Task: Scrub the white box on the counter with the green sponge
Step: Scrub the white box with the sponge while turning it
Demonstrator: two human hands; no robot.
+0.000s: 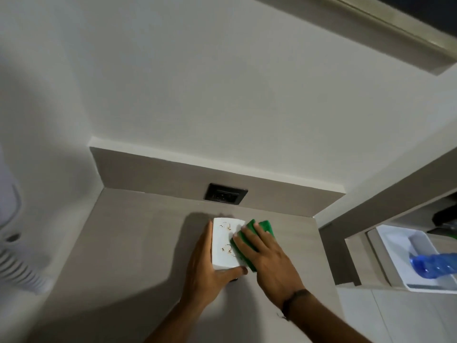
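Counter (138,243) lying bare at nine o'clock — left hand (210,271) clasping white box (223,243), right hand (267,256) pressing green sponge (264,227) flat; outlet (225,194) at twelve.

The white box (223,243) lies flat on the grey counter (138,243), a short way in front of the low back ledge. It is a shallow rectangular block with rounded corners, its long side running away from the viewer. Its top face is white and bears small brown smudges, one cluster near the far end and another near the middle. The green sponge (265,227) rests flat on the right part of the box's top, overhanging its right edge. It is bright green and rectangular, with its far end and a strip along its left edge showing.
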